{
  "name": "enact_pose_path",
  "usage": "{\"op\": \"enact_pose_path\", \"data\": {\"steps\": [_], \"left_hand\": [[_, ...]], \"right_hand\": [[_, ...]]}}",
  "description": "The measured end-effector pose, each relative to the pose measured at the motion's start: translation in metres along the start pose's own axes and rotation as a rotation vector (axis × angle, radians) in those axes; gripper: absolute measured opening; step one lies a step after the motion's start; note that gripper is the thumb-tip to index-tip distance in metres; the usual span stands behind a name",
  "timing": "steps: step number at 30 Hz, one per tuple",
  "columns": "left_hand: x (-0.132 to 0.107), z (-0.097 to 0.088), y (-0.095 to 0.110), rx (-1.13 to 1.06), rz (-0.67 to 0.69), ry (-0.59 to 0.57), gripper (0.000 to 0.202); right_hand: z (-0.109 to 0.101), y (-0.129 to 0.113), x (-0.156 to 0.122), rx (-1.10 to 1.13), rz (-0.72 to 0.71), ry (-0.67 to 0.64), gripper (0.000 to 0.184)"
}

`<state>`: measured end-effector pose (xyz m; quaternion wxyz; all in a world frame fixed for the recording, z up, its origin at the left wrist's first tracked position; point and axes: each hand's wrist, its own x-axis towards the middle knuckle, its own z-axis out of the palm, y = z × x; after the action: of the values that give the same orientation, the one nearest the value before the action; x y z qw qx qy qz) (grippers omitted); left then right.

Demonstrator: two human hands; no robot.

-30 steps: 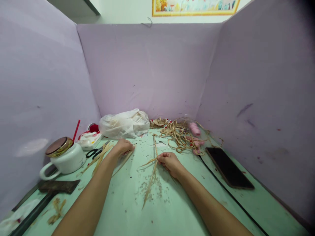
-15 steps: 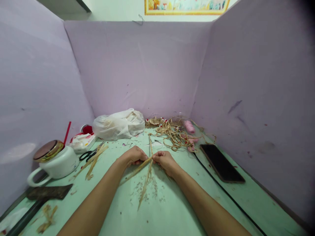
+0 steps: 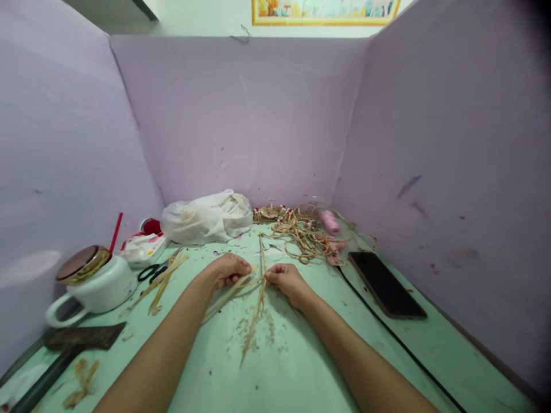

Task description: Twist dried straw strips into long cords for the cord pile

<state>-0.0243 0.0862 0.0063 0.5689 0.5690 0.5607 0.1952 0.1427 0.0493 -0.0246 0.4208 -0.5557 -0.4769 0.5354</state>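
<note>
My left hand (image 3: pixel 227 269) is closed on a dry straw strip (image 3: pixel 224 295) that slants down to the left on the green table. My right hand (image 3: pixel 284 280) pinches another bundle of straw strips (image 3: pixel 253 324), which runs from the far side of the hand down toward me. The two sets of strips cross between my hands. Straw crumbs lie scattered under them.
A white lidded mug (image 3: pixel 92 284), black scissors (image 3: pixel 152 271), loose straw strips (image 3: pixel 161 281) and a cleaver (image 3: pixel 64 347) lie at left. A white plastic bag (image 3: pixel 206 218), tangled straw cord (image 3: pixel 301 235), a pink spool (image 3: pixel 330 221) and a black phone (image 3: pixel 386 284) lie behind and right. Purple panels surround the table.
My left hand came in from the left with a straw strip and met my right hand at the middle. The strips now cross between the hands.
</note>
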Motion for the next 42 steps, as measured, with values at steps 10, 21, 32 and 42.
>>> {"op": "enact_pose_path", "data": {"steps": [10, 21, 32, 42], "left_hand": [[-0.002, 0.019, 0.005, 0.169, -0.027, 0.043, 0.023], [-0.003, 0.020, 0.006, 0.151, 0.013, 0.041, 0.014], [0.001, 0.027, 0.006, 0.179, 0.005, 0.109, 0.010], [-0.005, 0.046, 0.020, -0.123, -0.168, 0.049, 0.004]], "right_hand": [[0.000, 0.001, 0.001, 0.025, -0.016, 0.000, 0.006], [-0.001, 0.002, 0.001, 0.021, -0.021, -0.019, 0.011], [0.000, 0.003, 0.002, -0.011, -0.032, -0.016, 0.010], [-0.002, -0.004, -0.002, 0.099, 0.051, -0.012, 0.006]]}}
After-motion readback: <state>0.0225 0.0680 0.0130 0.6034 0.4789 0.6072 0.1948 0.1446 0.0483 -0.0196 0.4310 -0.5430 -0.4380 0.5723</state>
